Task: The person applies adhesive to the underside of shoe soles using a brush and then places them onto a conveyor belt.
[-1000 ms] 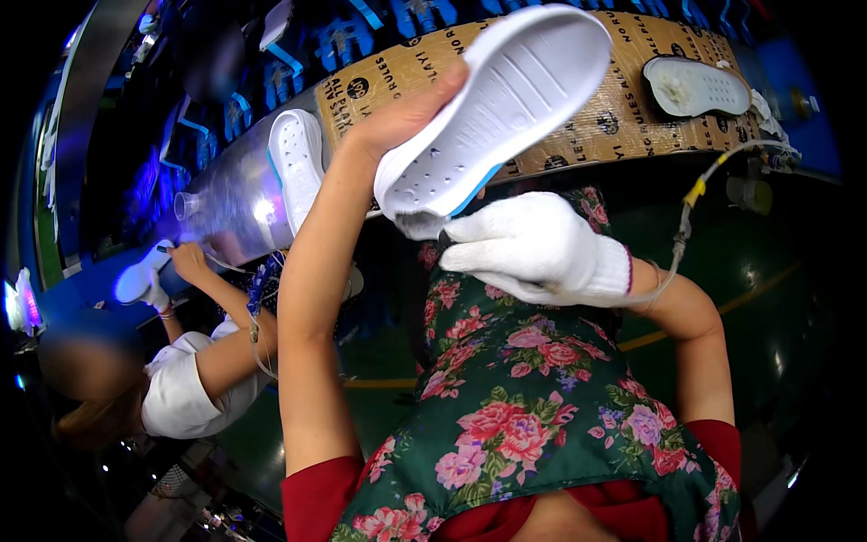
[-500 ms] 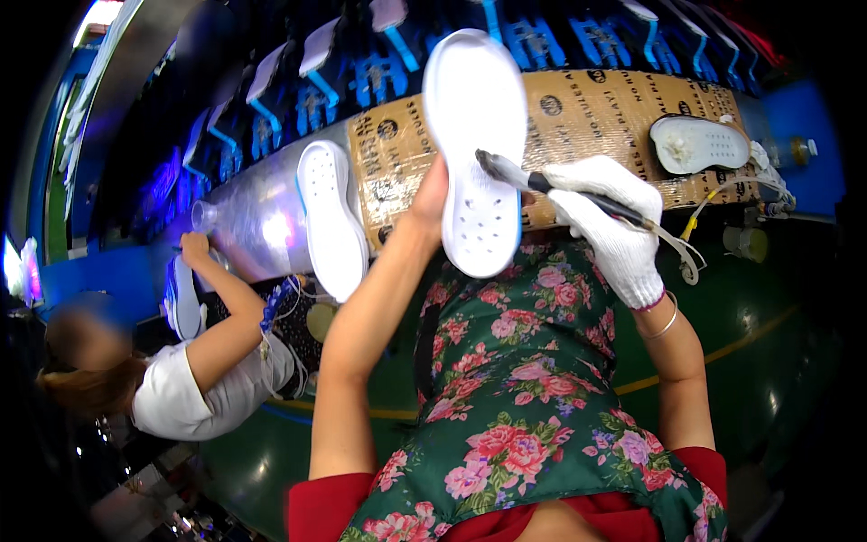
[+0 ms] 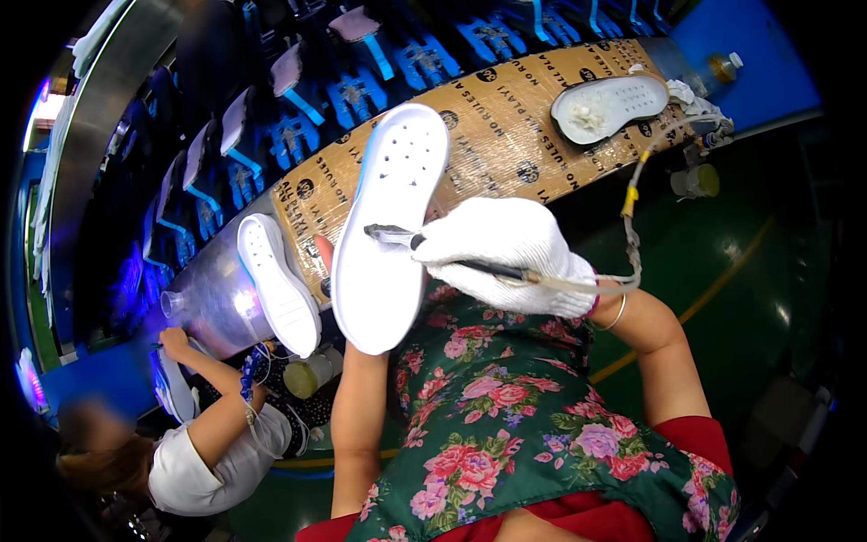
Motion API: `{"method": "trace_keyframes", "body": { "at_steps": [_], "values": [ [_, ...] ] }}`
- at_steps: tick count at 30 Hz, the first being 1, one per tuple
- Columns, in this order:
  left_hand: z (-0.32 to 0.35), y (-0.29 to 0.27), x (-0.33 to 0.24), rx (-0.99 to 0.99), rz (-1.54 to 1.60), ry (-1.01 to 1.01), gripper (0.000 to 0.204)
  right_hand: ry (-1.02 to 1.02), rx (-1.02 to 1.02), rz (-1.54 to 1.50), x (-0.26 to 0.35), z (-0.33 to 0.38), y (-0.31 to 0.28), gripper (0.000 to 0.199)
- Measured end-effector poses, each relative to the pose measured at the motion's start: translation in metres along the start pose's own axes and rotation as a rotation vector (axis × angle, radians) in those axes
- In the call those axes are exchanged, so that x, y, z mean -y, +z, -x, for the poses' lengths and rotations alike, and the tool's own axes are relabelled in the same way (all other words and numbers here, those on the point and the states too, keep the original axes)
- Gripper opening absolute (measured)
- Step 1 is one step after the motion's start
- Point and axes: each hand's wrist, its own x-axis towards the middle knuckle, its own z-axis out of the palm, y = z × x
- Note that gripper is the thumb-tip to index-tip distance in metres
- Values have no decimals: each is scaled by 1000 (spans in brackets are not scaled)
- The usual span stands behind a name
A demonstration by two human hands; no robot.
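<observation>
A white shoe sole (image 3: 379, 271) is held up in front of me, its end with small holes pointing away. My left hand (image 3: 325, 251) supports it from beneath, mostly hidden by it; a thumb or finger shows at the left edge. My right hand (image 3: 510, 239), in a white knitted glove, is closed round a brush (image 3: 390, 234) with dark bristles. The brush tip lies over the middle of the sole, apparently touching it. From the brush's back end a thin clear tube (image 3: 623, 282) runs up to the right.
A second white sole (image 3: 278, 287) lies on the plastic-covered bench at left. Cardboard (image 3: 492, 117) covers the bench ahead, with a white tray-like sole (image 3: 607, 107) holding pale crumpled bits. Blue racks (image 3: 424, 63) stand behind. At left, a co-worker (image 3: 203, 452) handles another sole.
The sole has been turned end for end and brought lower left; its holed end now points away. My gloved hand and the brush have moved left and down. The whole view has also swung.
</observation>
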Motion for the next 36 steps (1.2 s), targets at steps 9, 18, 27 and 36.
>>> {"method": "trace_keyframes", "body": {
  "at_steps": [9, 18, 27, 36],
  "values": [
    [-11, -25, 37, 230, 14, 98, 109, 32, -33, 56, 12, 6, 13, 26],
    [-19, -17, 63, -57, -129, 157, 105, -221, -241, 230, 16, -38, 22, 32],
    [-30, -29, 65, 0, -145, 163, 104, -97, -252, 127, 25, -38, 39, 30],
    [-36, -31, 61, 71, -140, 137, 103, -72, -285, 141, 11, -26, 53, 27]
  ]
}}
